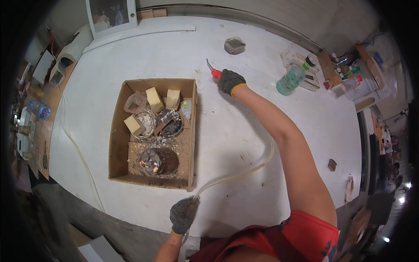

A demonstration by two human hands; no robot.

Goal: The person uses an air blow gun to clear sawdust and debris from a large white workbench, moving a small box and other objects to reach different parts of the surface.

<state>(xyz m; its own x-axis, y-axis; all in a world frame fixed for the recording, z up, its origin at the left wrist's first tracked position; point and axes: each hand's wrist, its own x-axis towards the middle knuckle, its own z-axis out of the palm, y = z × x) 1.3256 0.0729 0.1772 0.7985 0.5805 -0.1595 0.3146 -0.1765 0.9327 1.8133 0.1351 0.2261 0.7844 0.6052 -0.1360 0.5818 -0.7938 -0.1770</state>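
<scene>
My right hand [231, 83], in a dark glove with a yellow cuff, is closed around a red air blow gun [216, 74] with a thin curved metal nozzle. It reaches over the far middle of the white table [235, 131]. A clear hose [235, 175] curves from beneath my right forearm to my left hand [183, 215], gloved too and closed on it at the near edge. Left of centre stands an open cardboard box [194, 135]. Inside are yellowish foam blocks [155, 99], two round tubs of dark and whitish residue, and a dirty jar [161, 161].
A green plastic bottle [290, 81] stands at the far right, beside a white block-shaped object [310, 82]. A small cut-down container [235, 45] sits at the back. Another pale hose [78, 153] runs down the table's left side. A brown scrap [332, 164] lies at the right.
</scene>
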